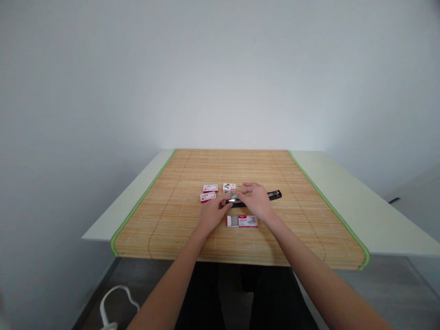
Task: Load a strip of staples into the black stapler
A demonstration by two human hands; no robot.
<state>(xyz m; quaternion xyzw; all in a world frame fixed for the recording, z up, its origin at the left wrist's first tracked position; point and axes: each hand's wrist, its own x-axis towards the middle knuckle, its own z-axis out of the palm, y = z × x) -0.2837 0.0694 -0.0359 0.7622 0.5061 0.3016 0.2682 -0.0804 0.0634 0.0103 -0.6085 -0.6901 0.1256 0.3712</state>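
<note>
An opened-out black stapler (275, 195) lies across the mat, its metal parts showing at both ends. My left hand (212, 213) holds its left end between thumb and fingers. Over the stapler's middle is my right hand (256, 200), thumb and index finger brought together near a small silvery piece (234, 199). Whether that piece is a strip of staples or part of the stapler I cannot tell. Just below the hands sits a red and white staple box (247, 221) with its inner tray partly slid out to the left.
Beyond my left hand lie two small red and white boxes (210, 188) (208, 197), close together. A white box with a dark picture (228, 188) stands to their right. The bamboo mat (237, 167) with green edging covers the middle of a white table (319, 174) against a wall.
</note>
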